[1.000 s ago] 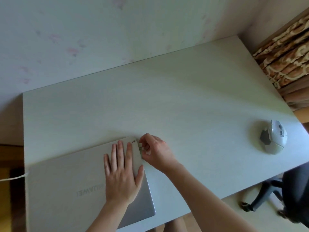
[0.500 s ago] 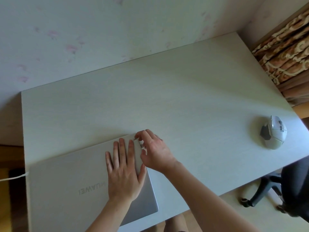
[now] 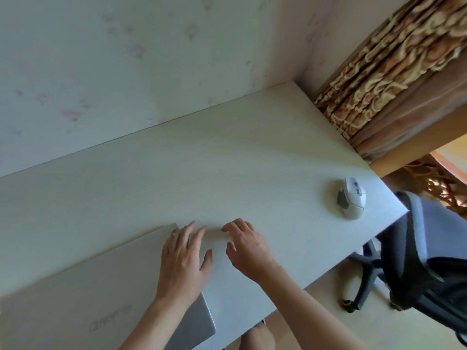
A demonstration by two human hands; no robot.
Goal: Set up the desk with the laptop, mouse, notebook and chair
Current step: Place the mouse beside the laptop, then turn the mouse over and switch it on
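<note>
A closed silver laptop [image 3: 83,294] lies flat on the pale desk [image 3: 227,157], at its near left. My left hand [image 3: 183,261] rests palm down on the lid's right edge, fingers spread. My right hand [image 3: 243,246] hovers just right of the laptop, off it, fingers loosely curled and holding nothing. A white and grey mouse [image 3: 351,198] sits near the desk's right end. The dark office chair [image 3: 424,258] stands to the right of the desk, on the floor. No notebook is in sight.
The desk's far edge meets a flowered wall [image 3: 126,72]. A patterned curtain [image 3: 384,79] hangs beyond its right end. The chair's wheeled base [image 3: 358,291] sits on the floor by the desk's near right corner.
My right hand has let go of the laptop's corner and moved off to the right. The view has swung right and up, showing more of the chair and curtain.
</note>
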